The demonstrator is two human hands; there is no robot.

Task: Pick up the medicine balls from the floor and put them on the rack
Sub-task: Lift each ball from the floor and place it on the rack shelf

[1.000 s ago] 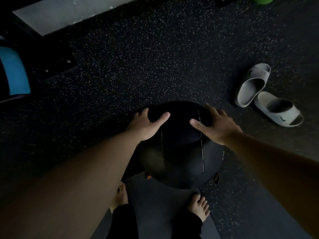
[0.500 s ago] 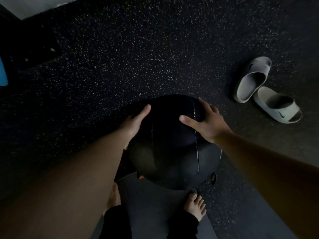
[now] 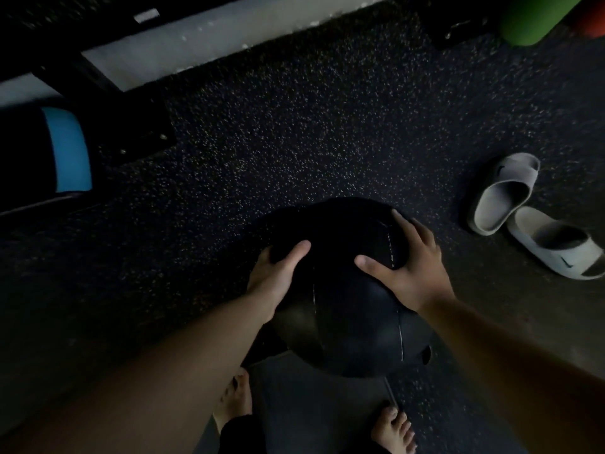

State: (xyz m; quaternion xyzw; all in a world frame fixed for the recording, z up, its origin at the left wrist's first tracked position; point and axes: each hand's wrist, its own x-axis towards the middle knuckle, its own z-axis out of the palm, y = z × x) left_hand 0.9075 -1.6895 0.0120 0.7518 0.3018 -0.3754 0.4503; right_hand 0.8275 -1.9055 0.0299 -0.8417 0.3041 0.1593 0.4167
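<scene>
A large black medicine ball (image 3: 340, 309) with thin pale seams sits between my arms, just ahead of my bare feet. My left hand (image 3: 275, 276) presses on its left side, thumb up over the top. My right hand (image 3: 406, 267) is spread over its upper right, fingers wrapped round the far side. Both hands grip the ball. Whether it is touching the dark speckled floor (image 3: 294, 132) I cannot tell. A black frame (image 3: 108, 93) stands at the upper left, holding a black ball with a blue panel (image 3: 68, 149).
Two pale slide sandals (image 3: 504, 191) (image 3: 556, 247) lie on the floor at the right. A green cylinder (image 3: 537, 14) and something red sit at the top right corner. A grey mat (image 3: 314, 407) lies under my feet. A pale wall base runs along the top.
The view has tilted up, bringing the frame, blue-panelled ball and green cylinder into sight. My left hand has slid lower on the ball's left side.
</scene>
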